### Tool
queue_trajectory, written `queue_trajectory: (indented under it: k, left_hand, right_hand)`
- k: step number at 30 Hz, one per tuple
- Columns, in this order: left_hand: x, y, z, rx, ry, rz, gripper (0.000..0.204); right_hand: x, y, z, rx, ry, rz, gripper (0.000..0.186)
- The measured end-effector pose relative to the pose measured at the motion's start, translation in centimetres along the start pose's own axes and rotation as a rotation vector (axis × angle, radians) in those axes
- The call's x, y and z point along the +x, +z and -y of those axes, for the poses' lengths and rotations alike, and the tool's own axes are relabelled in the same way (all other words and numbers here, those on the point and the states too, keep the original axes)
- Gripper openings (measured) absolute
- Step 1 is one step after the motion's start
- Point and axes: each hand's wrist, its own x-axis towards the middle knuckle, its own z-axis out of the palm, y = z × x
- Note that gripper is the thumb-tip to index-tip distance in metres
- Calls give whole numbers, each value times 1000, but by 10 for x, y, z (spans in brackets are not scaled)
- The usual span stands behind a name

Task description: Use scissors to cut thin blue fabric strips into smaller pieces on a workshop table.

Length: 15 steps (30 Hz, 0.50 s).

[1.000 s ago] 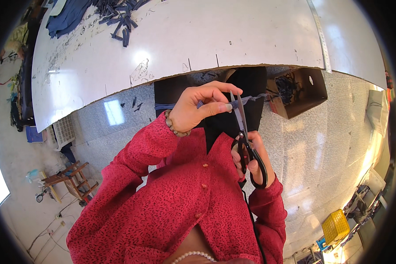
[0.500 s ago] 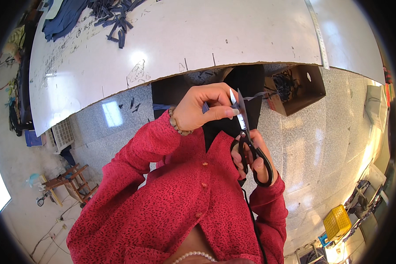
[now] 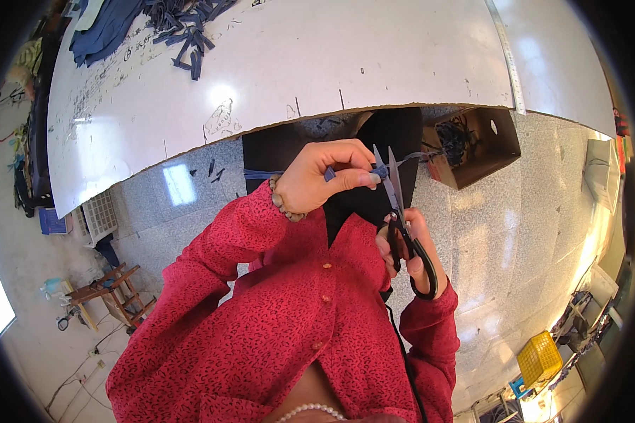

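Observation:
My left hand (image 3: 324, 175) pinches a small dark blue fabric strip (image 3: 381, 171) between thumb and fingers. One end of the strip sticks out past the fingertips, and another bit shows by the palm. In my right hand (image 3: 425, 247) are black-handled scissors (image 3: 423, 264), fingers through the loops. Their blades point away from me and stand apart at the strip's protruding end; whether they touch it I cannot tell. Both hands are in the air over my lap, in front of the table edge. A blue strip (image 3: 261, 174) lies across my dark clothing.
The white table (image 3: 402, 63) spans the far side, with dark fabric scraps (image 3: 183, 32) and folded blue cloth (image 3: 104, 32) at its far left. Under its edge at right stands a cardboard box (image 3: 487, 151) holding dark strips. A wooden stool (image 3: 123, 292) stands at left, a yellow basket (image 3: 540, 358) at right.
The scissor blades have spread wider and shifted slightly right. More of the strip's end now shows by the left fingertips. My left hand has hardly moved.

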Motion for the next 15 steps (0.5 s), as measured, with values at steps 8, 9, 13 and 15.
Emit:
queue_trajectory:
  k: [8,9,13,15]
  left_hand:
    - [-1,-4,4,-4,-22,-5,7]
    - [-2,-4,4,-3,-21,-7,7]
    - [-2,-8,0,-42,-41,-1,7]
    - [-2,-9,-3,-90,-32,-1,8]
  right_hand:
    - [-5,-4,1,95,68,-25,84]
    - [-5,-5,1,95,64,-29,81]
    - [-2,-7,5,56,34,-46,75]
    - [1,-13,11,30,21,-47,75]
